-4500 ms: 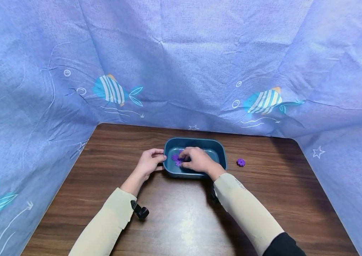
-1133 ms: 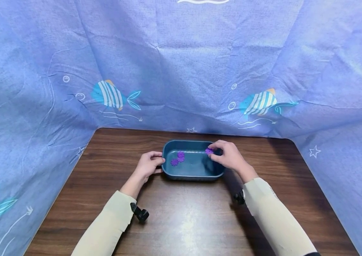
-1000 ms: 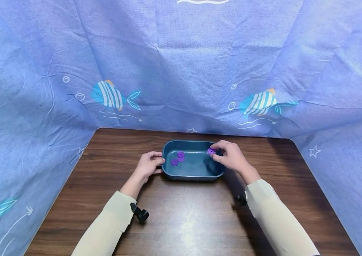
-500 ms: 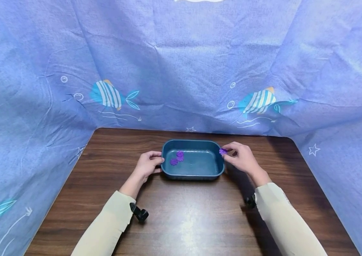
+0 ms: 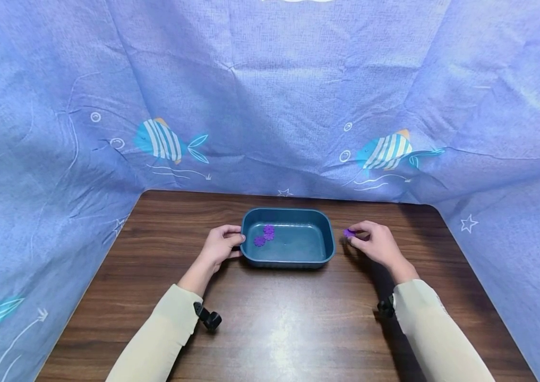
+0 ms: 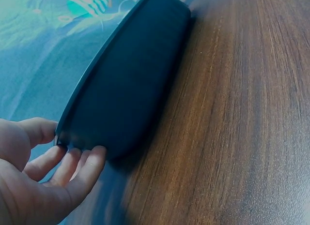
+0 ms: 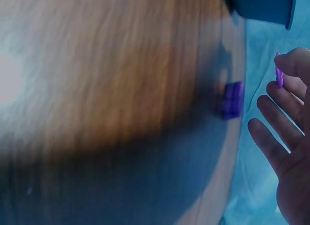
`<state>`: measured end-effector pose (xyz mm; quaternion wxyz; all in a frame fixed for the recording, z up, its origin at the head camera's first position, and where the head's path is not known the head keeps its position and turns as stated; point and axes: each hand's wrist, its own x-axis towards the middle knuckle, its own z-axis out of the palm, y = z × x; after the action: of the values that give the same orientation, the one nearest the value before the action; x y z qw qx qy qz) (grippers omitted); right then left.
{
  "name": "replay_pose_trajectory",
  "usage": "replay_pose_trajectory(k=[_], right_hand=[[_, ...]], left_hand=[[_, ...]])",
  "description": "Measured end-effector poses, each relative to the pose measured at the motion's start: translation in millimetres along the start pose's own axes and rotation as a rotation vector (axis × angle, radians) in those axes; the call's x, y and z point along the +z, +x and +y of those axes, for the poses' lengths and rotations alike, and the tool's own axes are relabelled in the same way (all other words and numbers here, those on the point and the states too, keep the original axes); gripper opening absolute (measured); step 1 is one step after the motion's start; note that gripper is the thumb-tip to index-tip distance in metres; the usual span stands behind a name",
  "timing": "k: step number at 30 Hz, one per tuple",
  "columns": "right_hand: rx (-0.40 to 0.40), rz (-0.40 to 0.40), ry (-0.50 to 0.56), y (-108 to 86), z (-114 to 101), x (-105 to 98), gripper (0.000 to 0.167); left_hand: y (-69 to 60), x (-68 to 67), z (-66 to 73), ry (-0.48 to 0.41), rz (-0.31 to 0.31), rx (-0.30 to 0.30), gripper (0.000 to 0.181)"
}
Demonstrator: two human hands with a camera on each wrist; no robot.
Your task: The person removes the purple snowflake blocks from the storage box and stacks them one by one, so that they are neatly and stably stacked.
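Observation:
Purple gear-shaped pieces (image 5: 259, 241) lie at the left inside a dark blue bin (image 5: 285, 265). My left hand (image 5: 218, 246) holds the bin's left end, thumb at the rim; in the left wrist view, the fingertips of this hand (image 6: 53, 172) touch the outer wall (image 6: 121, 84). Right of the bin, my right hand (image 5: 377, 245) pinches one purple piece (image 5: 348, 233). The right wrist view has that piece (image 7: 279, 72) edge-on between thumb and forefinger of the hand (image 7: 290, 123), other fingers extended. A blurred purple stack (image 7: 233, 100) stands on the table there; the hand hides it in the head view.
The brown wooden table (image 5: 250, 339) carries the bin near its far edge. A blue cloth with fish prints (image 5: 279, 106) hangs behind and at both sides. Small black devices (image 5: 210, 318) are strapped at both wrists.
My right hand has come out of the bin and moved right over the table with a purple piece pinched. The left hand keeps its hold on the bin's end.

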<state>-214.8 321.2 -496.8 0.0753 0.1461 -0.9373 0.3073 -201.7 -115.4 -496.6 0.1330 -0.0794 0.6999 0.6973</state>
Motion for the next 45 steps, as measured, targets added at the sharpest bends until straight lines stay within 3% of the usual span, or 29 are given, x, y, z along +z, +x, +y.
replay_pose_trajectory(k=[15,36,45], right_hand=[[0.053,0.005,-0.109,-15.5,22,-2,0.024],[-0.023,0.004,-0.130,-19.8,24,3,0.020],[-0.019,0.016,-0.131,-20.4,25,3,0.019]], left_hand=[[-1.2,0.3,2.7,0.000,-0.004,-0.007,0.042],[-2.2,0.1,0.9,0.020,0.003,-0.006,0.039],[-2.8,0.2,1.8,0.018,0.002,-0.007,0.039]])
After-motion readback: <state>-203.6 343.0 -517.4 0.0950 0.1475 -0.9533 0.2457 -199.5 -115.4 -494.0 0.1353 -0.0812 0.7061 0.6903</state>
